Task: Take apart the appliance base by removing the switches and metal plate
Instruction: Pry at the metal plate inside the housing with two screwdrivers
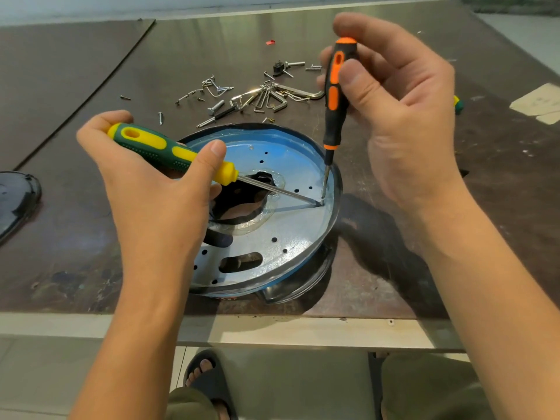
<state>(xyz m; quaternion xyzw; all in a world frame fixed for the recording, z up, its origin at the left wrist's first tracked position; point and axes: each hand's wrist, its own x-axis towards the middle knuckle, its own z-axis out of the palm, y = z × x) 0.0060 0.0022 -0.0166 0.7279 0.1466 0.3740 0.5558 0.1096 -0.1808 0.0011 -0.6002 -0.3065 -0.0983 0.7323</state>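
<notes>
The round appliance base (306, 268) lies tilted near the table's front edge, its perforated metal plate (300, 225) facing up with a dark central opening. My left hand (151, 189) grips a green and yellow screwdriver (157, 150) almost flat, its shaft reaching across the opening to the plate's right rim. My right hand (400, 116) holds a black and orange screwdriver (335, 95) upright. Both tips meet at one spot on the plate near the right rim. No switch is visible.
Loose screws, pins and a set of hex keys (266, 97) are scattered behind the base. A dark round part (15, 198) lies at the left edge. Paper scraps (539, 101) and another green and yellow tool end (458, 104) sit at the right.
</notes>
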